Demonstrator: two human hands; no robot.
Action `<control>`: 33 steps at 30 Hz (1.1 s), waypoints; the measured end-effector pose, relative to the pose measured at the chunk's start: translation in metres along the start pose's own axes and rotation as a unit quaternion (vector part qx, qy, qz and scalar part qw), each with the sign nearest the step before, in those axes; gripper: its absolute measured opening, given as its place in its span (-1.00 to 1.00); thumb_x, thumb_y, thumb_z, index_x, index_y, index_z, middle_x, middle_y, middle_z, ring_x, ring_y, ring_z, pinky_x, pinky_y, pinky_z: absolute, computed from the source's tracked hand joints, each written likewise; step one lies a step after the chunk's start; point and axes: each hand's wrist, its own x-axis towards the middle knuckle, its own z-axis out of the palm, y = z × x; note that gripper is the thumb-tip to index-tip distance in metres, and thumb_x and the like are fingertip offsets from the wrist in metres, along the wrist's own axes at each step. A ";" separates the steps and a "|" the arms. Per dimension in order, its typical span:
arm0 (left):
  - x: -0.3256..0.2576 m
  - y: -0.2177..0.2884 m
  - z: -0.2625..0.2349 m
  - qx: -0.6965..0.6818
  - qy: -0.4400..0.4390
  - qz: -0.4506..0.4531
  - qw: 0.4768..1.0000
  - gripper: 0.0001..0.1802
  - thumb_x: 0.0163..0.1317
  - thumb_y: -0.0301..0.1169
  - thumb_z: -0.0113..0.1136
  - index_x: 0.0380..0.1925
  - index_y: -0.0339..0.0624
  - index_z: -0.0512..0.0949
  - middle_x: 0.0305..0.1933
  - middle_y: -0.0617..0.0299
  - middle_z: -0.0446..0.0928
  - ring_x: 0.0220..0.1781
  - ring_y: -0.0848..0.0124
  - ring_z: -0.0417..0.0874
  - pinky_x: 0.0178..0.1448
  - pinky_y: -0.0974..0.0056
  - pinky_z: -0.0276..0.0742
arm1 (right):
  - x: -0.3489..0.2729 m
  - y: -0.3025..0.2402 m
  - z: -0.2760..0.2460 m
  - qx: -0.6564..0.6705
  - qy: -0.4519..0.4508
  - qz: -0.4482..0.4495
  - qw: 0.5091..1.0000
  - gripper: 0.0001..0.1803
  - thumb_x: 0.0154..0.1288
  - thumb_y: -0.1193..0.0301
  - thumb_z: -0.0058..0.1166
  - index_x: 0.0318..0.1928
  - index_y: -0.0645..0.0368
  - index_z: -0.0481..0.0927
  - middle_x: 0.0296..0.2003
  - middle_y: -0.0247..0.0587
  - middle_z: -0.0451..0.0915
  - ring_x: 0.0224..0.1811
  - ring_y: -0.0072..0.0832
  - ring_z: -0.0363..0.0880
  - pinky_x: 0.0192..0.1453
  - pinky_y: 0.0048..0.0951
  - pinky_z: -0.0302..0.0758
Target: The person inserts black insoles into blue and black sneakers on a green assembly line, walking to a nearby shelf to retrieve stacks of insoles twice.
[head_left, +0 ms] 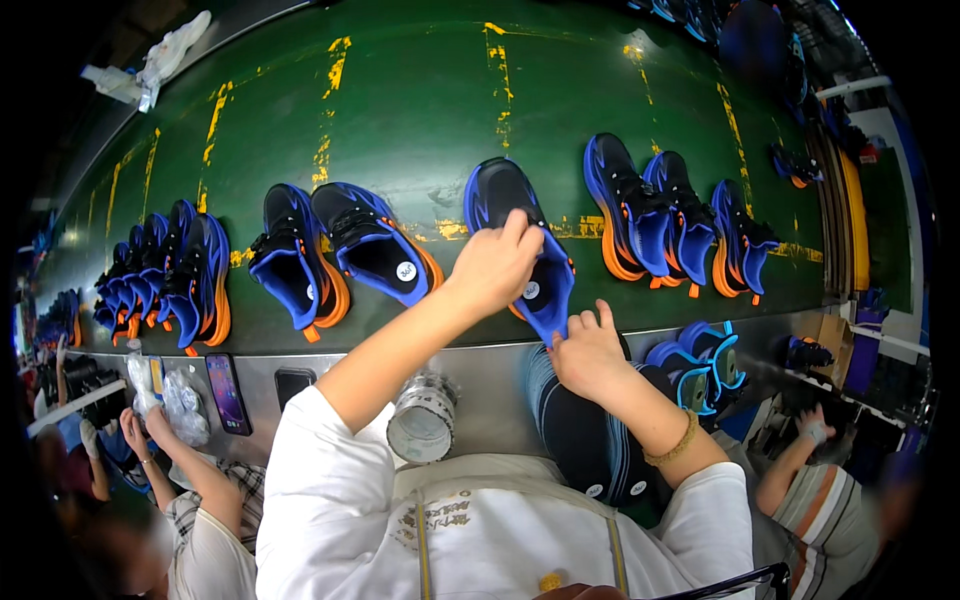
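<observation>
A black and blue sneaker point(497, 195) with an orange-edged sole stands on the green belt in front of me, its toe pointing away. My left hand point(497, 262) is closed over its lace area, fingertips pinched at the tongue. At the heel, my right hand point(590, 352) grips the blue collar between thumb and fingers, with a finger or two raised. A round white sticker point(531, 290) shows inside the shoe on the insole. Part of the opening is hidden by my left hand. Left of it stands a pair of matching sneakers point(352, 228).
More sneakers point(628, 215) line the belt to the right, others point(200, 275) to the left. On the metal ledge are a tape roll point(422, 418), two phones point(229, 394), clear plastic bags point(184, 405), and a stack of black insole-like pieces point(575, 425). Co-workers sit on both sides.
</observation>
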 end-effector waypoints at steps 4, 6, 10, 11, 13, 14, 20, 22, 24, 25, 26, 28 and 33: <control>0.002 -0.007 0.005 0.173 0.010 0.034 0.984 -0.81 -0.08 -0.44 0.04 -0.41 -0.22 0.33 -0.40 0.09 0.34 -0.62 0.31 0.50 -0.50 0.27 0.43 | 0.003 0.005 -0.006 0.057 -0.003 0.007 0.998 -0.69 0.10 0.36 -0.10 -0.20 0.31 0.52 -0.34 -0.04 0.49 -0.14 -0.22 0.39 0.24 0.00 -0.02; 0.011 -0.024 0.010 0.228 -0.033 -0.007 0.973 -0.81 -0.04 -0.44 0.01 -0.38 -0.23 0.34 -0.28 -0.01 0.40 -0.61 0.30 0.55 -0.51 0.28 0.45 | -0.003 0.007 -0.012 0.078 0.150 0.020 0.985 -0.67 0.09 0.34 -0.05 -0.14 0.23 0.51 -0.35 -0.13 0.49 -0.17 -0.30 0.39 0.20 -0.04 0.06; 0.014 -0.036 0.020 0.305 -0.082 0.016 0.949 -0.80 0.08 -0.37 -0.02 -0.31 -0.22 0.33 -0.09 -0.21 0.36 -0.63 0.19 0.57 -0.54 0.19 0.50 | -0.053 0.011 -0.034 0.136 0.250 0.086 0.955 -0.58 0.03 0.33 0.07 -0.03 0.11 0.44 -0.05 -0.05 0.34 0.10 -0.20 0.25 0.23 -0.03 0.02; 0.013 -0.034 0.020 0.354 -0.110 0.028 0.928 -0.80 0.07 -0.39 -0.04 -0.29 -0.21 0.34 -0.04 -0.26 0.34 -0.62 0.16 0.57 -0.54 0.17 0.50 | -0.071 0.012 -0.038 0.137 0.262 0.116 0.948 -0.56 0.03 0.33 0.08 -0.02 0.09 0.43 0.00 -0.03 0.30 0.14 -0.18 0.21 0.23 -0.03 0.01; 0.012 -0.037 0.016 0.344 -0.136 0.022 0.929 -0.79 0.06 -0.41 -0.05 -0.27 -0.19 0.34 0.00 -0.32 0.30 -0.61 0.13 0.57 -0.53 0.15 0.51 | -0.107 0.015 -0.030 0.127 0.273 0.161 0.940 -0.49 0.05 0.30 0.08 0.07 0.07 0.38 0.06 0.05 0.24 0.14 -0.07 0.18 0.21 -0.03 0.04; 0.011 -0.038 0.013 0.330 -0.165 0.019 0.929 -0.78 0.04 -0.43 -0.05 -0.26 -0.17 0.34 0.05 -0.37 0.26 -0.59 0.11 0.58 -0.52 0.12 0.52 | -0.126 0.012 -0.021 0.128 0.264 0.190 0.937 -0.46 0.06 0.27 0.09 0.09 0.07 0.36 0.07 0.10 0.23 0.13 -0.03 0.20 0.20 -0.04 0.08; 0.025 -0.035 -0.019 0.077 -0.145 -0.082 0.983 -0.78 0.12 -0.44 -0.05 -0.21 -0.21 0.40 0.17 -0.08 0.24 -0.17 -0.01 0.54 -0.11 0.12 0.48 | -0.212 -0.028 0.023 0.289 0.160 0.348 0.877 -0.23 -0.02 0.12 0.19 0.20 0.11 0.23 0.09 0.37 0.20 0.02 0.18 0.32 0.03 -0.17 0.34; 0.032 -0.049 -0.036 -0.045 -0.049 -0.061 0.996 -0.81 0.15 -0.37 0.01 -0.40 -0.30 0.47 0.15 0.01 0.31 -0.17 0.11 0.55 -0.16 0.17 0.46 | -0.221 -0.032 0.028 0.326 0.161 0.364 0.857 -0.23 -0.01 0.13 0.19 0.20 0.13 0.22 0.10 0.38 0.19 0.04 0.18 0.30 0.04 -0.20 0.35; 0.050 -0.034 -0.058 -0.315 -0.004 -0.181 0.932 -0.84 0.08 -0.40 0.02 -0.53 -0.28 0.48 0.09 0.02 0.40 -0.49 0.47 0.42 -0.42 0.39 0.34 | -0.232 -0.030 0.030 0.376 0.153 0.371 0.835 -0.35 0.10 0.23 0.11 0.17 0.21 0.25 0.12 0.37 0.16 0.08 0.16 0.29 0.07 -0.24 0.33; 0.055 -0.030 -0.068 -0.441 0.020 -0.235 0.866 -0.86 0.06 -0.43 0.00 -0.56 -0.26 0.48 0.08 0.00 0.41 -0.58 0.57 0.33 -0.51 0.46 0.26 | -0.236 -0.024 0.029 0.375 0.155 0.370 0.836 -0.35 0.10 0.23 0.11 0.17 0.21 0.25 0.12 0.37 0.16 0.08 0.16 0.29 0.07 -0.24 0.33; 0.060 -0.028 -0.065 -0.529 0.089 -0.226 0.813 -0.88 0.01 -0.44 -0.04 -0.64 -0.15 0.43 -0.22 0.08 0.55 -0.68 0.62 0.13 -0.61 0.49 0.04 | -0.239 -0.016 0.027 0.370 0.198 0.350 0.837 -0.43 0.15 0.28 0.05 0.14 0.25 0.28 0.13 0.34 0.17 0.08 0.13 0.30 0.08 -0.24 0.32; 0.070 -0.019 -0.052 -0.575 0.114 -0.255 0.769 -0.88 0.00 -0.42 -0.04 -0.67 -0.12 0.39 -0.39 0.18 0.49 -0.68 0.61 0.12 -0.62 0.47 0.01 | -0.236 0.006 0.012 0.345 0.263 0.331 0.838 -0.63 0.25 0.41 -0.09 0.04 0.32 0.39 0.09 0.29 0.25 0.06 0.03 0.35 0.09 -0.28 0.32; 0.106 0.042 0.033 -0.408 0.088 -0.191 0.888 -0.63 -0.01 -0.20 0.21 -0.36 -0.16 0.31 -0.57 0.34 0.26 -0.54 0.53 0.30 -0.51 0.41 0.25 | -0.183 0.091 -0.018 0.381 0.383 0.270 0.797 -0.86 0.12 0.47 0.08 -0.40 0.34 0.54 -0.39 -0.13 0.50 -0.42 -0.46 0.46 -0.35 -0.54 0.37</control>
